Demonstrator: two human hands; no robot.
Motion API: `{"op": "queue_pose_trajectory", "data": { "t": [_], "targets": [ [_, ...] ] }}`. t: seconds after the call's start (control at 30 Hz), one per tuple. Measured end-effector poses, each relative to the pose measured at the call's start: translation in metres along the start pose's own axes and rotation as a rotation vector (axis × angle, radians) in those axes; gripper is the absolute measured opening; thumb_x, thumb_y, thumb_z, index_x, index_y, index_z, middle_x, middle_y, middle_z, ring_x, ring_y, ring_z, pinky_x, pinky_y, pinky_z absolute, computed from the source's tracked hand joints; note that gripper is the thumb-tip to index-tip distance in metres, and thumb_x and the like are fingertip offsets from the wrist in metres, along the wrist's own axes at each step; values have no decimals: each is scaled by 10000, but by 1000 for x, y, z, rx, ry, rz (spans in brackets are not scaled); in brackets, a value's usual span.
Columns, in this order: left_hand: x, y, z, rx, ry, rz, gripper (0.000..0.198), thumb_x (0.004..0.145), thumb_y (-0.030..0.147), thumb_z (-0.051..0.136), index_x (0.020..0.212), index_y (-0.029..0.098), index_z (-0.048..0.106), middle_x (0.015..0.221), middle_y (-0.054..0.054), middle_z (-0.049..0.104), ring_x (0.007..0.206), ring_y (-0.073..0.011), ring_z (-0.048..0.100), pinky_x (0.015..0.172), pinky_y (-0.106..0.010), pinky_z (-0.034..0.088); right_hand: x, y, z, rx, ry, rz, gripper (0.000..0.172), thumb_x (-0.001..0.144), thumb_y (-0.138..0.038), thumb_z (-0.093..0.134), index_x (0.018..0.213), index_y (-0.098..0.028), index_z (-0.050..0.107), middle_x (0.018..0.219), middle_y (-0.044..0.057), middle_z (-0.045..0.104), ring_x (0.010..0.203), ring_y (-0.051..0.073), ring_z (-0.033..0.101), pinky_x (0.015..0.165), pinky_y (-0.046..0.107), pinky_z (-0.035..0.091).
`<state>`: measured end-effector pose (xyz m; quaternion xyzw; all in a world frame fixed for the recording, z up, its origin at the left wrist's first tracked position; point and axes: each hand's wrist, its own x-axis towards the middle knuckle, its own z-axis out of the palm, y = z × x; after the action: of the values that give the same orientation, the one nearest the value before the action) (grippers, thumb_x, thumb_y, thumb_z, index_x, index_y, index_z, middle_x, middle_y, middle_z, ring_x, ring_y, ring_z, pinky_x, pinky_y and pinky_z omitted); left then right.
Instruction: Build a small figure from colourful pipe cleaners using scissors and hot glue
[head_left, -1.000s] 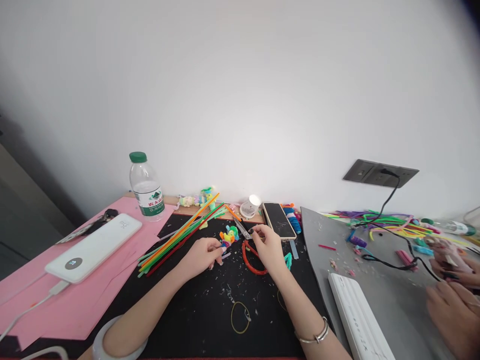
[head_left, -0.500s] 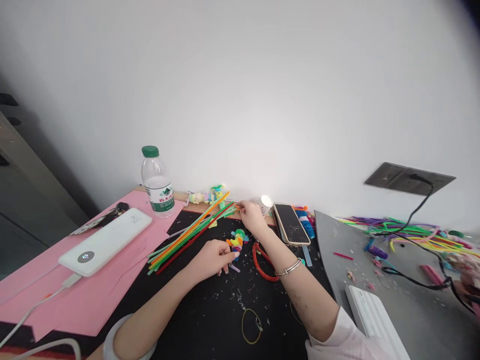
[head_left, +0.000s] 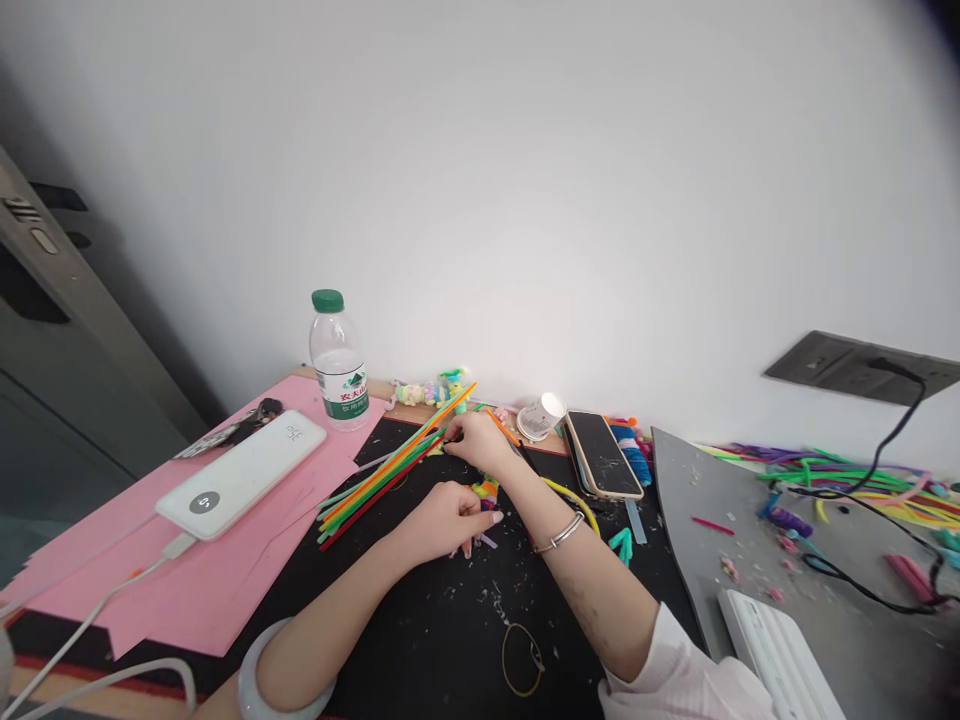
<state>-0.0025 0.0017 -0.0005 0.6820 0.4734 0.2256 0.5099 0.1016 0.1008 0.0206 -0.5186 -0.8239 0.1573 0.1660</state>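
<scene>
Holds multicoloured pipe-cleaner piece (head_left: 486, 490) in curled left hand (head_left: 448, 520), freeing half-closed right hand (head_left: 478, 443) for pipe cleaners (head_left: 386, 476); cannot tell if gripping any.

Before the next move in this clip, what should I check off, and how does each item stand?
1. Right hand at the bundle of pipe cleaners: ok.
2. Right hand gripping one of them: cannot tell.
3. Left hand gripping the colourful piece: cannot tell, it is partly hidden.
4. Bottle upright and capped: ok.
5. Black mat free of scraps: not ok, small bits lie on it.
6. Phone apart from both hands: ok.
</scene>
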Motion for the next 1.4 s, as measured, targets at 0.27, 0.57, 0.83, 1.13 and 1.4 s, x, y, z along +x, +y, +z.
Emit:
{"op": "queue_pose_trajectory", "data": {
  "t": [0.27,0.57,0.83,1.13,1.4],
  "targets": [
    [-1,3,0,-3,1,1,385,799,446,525,525,176,514,458,1,554,373,-97,451,421,-224,336,1,-15,7,-60,-57,40,145,761,-183,586,807,-201,722,878,28,734,832,166,654,716,233,460],
    [-4,10,-6,-45,198,119,424,839,456,486,518,182,457,440,30,471,402,-104,465,447,-227,340,-5,-7,-24,-210,-9,112,276,782,-59,485,882,-167,719,945,113,717,937,238,634,822,331,441],
    [3,-1,-25,203,735,162,166,820,236,476,924,182,594,866,-23,628,572,-125,516,651,-291,452,-1,7,-23,-377,12,-102,386,841,-39,438,1158,-201,586,1134,94,646,1012,215,544,861,314,409],
    [7,-14,-30,634,783,104,401,839,216,498,1232,149,546,1114,-121,630,1026,-285,569,881,-406,457,-3,3,-22,-384,73,-192,174,889,-130,490,891,-195,652,997,84,663,994,239,522,774,325,376],
    [-1,-7,-40,717,743,205,302,928,259,412,1039,201,687,899,-68,694,824,-243,579,738,-343,450,-33,0,-48,-118,187,-261,97,857,-141,596,854,-214,660,891,4,698,933,184,539,784,289,313]
  ]
}}
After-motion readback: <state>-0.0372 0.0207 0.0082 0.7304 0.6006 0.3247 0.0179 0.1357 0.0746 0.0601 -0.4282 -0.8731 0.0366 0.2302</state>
